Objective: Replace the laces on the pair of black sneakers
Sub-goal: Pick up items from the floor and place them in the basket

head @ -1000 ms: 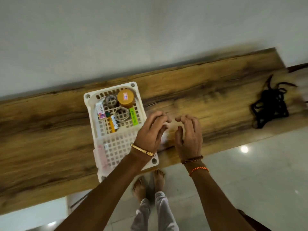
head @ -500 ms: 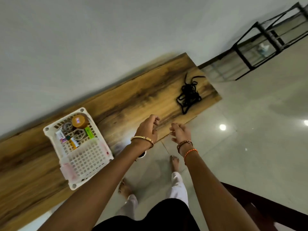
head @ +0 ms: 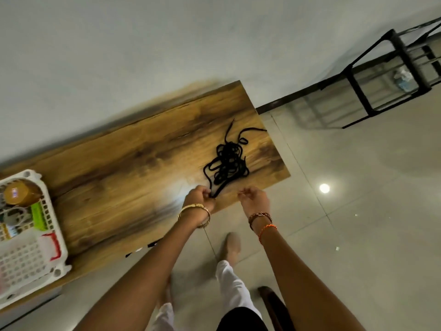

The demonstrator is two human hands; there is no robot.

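Laces: a tangled heap of black laces (head: 228, 163) lies on the right end of the wooden bench (head: 133, 163), near its front edge; two loose ends trail toward the wall and one strand runs down to the front edge.
Left hand: the left hand (head: 199, 195) sits at the bench's front edge, just below the heap, fingers curled and pinching the strand that leads out of the tangle; a gold bangle circles the wrist.
Right hand: the right hand (head: 254, 199) hovers just beside the left, past the bench edge and over the floor, fingers curled inward; whether it pinches a lace end cannot be told from the blur. Braided brown and orange bands sit on the wrist.
Basket: a white plastic basket (head: 31, 256) stands at the left end of the bench, well apart from the laces, holding a brown round lid, a green item and other small objects; a red handle shows on its side.
Floor: pale glossy tiles (head: 358, 223) with a bright light reflection; the person's feet and light trousers show below the arms.
Far right: a black metal frame (head: 381, 75) stands against the wall.
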